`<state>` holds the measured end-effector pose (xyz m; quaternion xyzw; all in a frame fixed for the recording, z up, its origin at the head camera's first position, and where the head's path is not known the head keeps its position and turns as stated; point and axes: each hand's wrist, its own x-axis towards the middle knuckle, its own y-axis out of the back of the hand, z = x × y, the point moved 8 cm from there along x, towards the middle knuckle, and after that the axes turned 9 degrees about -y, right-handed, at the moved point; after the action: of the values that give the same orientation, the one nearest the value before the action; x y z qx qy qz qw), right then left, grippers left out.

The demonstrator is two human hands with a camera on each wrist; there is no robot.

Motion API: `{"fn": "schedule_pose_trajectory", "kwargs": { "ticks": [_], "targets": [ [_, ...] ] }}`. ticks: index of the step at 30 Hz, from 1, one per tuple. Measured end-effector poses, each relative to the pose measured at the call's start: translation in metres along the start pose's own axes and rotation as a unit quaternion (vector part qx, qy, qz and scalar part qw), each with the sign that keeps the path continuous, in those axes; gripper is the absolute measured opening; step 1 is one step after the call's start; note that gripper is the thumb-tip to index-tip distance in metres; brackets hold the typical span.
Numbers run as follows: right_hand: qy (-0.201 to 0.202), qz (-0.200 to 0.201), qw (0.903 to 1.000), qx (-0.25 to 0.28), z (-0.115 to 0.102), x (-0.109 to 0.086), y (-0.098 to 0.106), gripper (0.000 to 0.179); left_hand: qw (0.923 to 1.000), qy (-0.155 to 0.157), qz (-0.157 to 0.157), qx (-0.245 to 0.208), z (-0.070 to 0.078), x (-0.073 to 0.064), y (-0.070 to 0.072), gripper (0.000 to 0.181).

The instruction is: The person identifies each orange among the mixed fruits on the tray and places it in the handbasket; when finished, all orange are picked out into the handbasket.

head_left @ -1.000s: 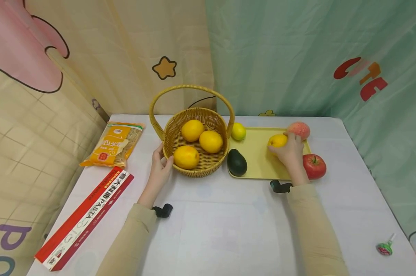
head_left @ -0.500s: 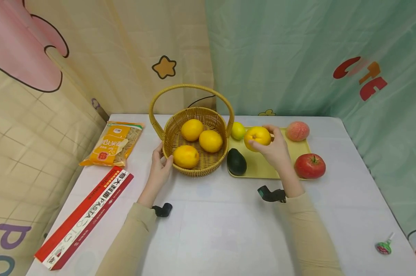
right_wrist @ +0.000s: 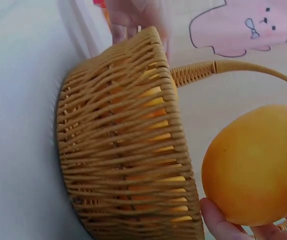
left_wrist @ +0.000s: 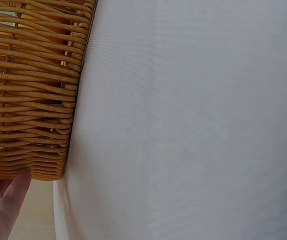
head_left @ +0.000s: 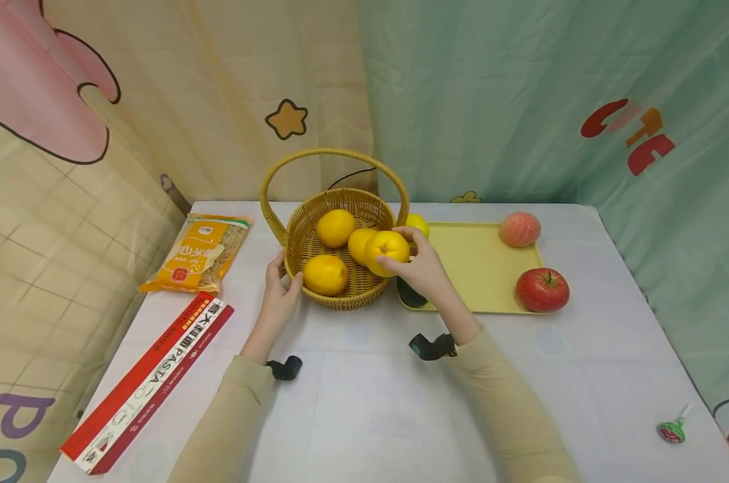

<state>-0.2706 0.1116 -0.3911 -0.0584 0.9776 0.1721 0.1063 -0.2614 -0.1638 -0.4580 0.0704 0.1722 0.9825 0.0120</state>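
Note:
My right hand [head_left: 427, 268] pinches a smooth yellow oval fruit [head_left: 391, 249] between thumb and fingers. This fruit is over the right rim of a round wicker basket [head_left: 346, 303] and overlaps another yellow fruit [head_left: 360, 243] inside it. Two more such fruits, one at the back [head_left: 336, 228] and one at the front [head_left: 325, 275], lie in the basket. The right wrist view has the held fruit [right_wrist: 256, 167] beyond the rim of the basket [right_wrist: 123, 145]. My left hand [head_left: 280, 295] holds the basket's left side, its fingertips [left_wrist: 19, 187] against the woven wall.
Right of the basket lies a yellow tray [head_left: 473, 268], with a pink peach-like fruit [head_left: 520, 229] and red apple [head_left: 543, 290] at its right side. A dark avocado [head_left: 411, 295] and yellow-green lemon [head_left: 418, 223] are partly hidden. Left are an orange packet [head_left: 198, 255], pasta box [head_left: 150, 382]; right, a lollipop [head_left: 671, 431].
My right hand has lifted the yellow fruit off the tray and carried it left to the basket. The left hand and basket have stayed in place.

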Motion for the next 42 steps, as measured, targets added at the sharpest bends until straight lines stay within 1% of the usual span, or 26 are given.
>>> {"fn": "schedule_pose_trajectory", "kwargs": {
  "ticks": [4,6,9,13,18,21,23,25,26,29,31,32,33,36,38,42],
  "targets": [
    [0.010,-0.019,0.9998,-0.004,-0.003,0.005,-0.017,0.070,1.0000,0.001,0.001,0.002,-0.001,0.000,0.000,0.064],
    [0.023,-0.024,0.9992,-0.022,-0.005,0.007,-0.024,0.071,1.0000,0.002,0.002,0.001,-0.002,0.000,0.001,0.064],
    [0.054,-0.028,0.9961,-0.064,-0.009,0.007,-0.033,0.074,1.0000,0.002,0.001,0.000,-0.001,-0.001,0.001,0.064],
    [0.098,-0.026,0.9850,-0.140,-0.010,0.006,-0.043,0.076,1.0000,0.002,-0.001,-0.003,-0.001,-0.002,0.000,0.064],
    [0.142,-0.012,0.9640,-0.225,-0.011,0.005,-0.053,0.074,1.0000,-0.002,0.001,-0.004,-0.001,-0.003,0.000,0.064],
    [0.151,-0.002,0.9530,-0.262,-0.010,0.007,-0.057,0.074,1.0000,-0.002,0.000,-0.008,-0.002,-0.002,-0.001,0.064],
    [0.149,0.006,0.9494,-0.276,-0.008,0.009,-0.057,0.071,1.0000,0.003,0.000,-0.009,-0.002,-0.002,-0.001,0.064],
    [0.144,0.013,0.9509,-0.274,-0.005,0.011,-0.057,0.067,0.9999,0.001,0.000,-0.012,0.000,-0.002,-0.001,0.064],
    [0.144,0.016,0.9516,-0.271,-0.004,0.012,-0.056,0.065,0.9999,0.007,-0.003,-0.016,0.004,-0.002,-0.001,0.064],
    [0.148,0.018,0.9532,-0.263,-0.002,0.012,-0.056,0.059,0.9998,0.011,-0.007,-0.017,0.021,-0.006,0.000,0.063],
    [0.157,0.013,0.9523,-0.261,-0.002,0.011,-0.056,0.057,0.9997,0.015,-0.007,-0.021,0.022,-0.006,0.001,0.063],
    [0.162,0.012,0.9520,-0.260,-0.003,0.009,-0.056,0.057,0.9996,0.017,-0.008,-0.022,0.022,-0.006,0.000,0.063],
    [0.164,0.011,0.9525,-0.257,-0.004,0.008,-0.055,0.056,0.9997,0.011,-0.006,-0.022,0.018,-0.004,0.000,0.063],
    [0.164,0.006,0.9569,-0.239,-0.005,0.001,-0.050,0.053,0.9997,0.000,-0.003,-0.025,0.001,0.001,-0.003,0.065],
    [0.161,0.006,0.9612,-0.224,-0.006,-0.004,-0.045,0.051,0.9997,-0.010,-0.002,-0.023,0.000,0.002,-0.003,0.065],
    [0.156,0.011,0.9680,-0.197,-0.008,-0.011,-0.034,0.046,0.9999,-0.010,0.000,-0.009,0.000,0.001,-0.001,0.065]
  ]
}}
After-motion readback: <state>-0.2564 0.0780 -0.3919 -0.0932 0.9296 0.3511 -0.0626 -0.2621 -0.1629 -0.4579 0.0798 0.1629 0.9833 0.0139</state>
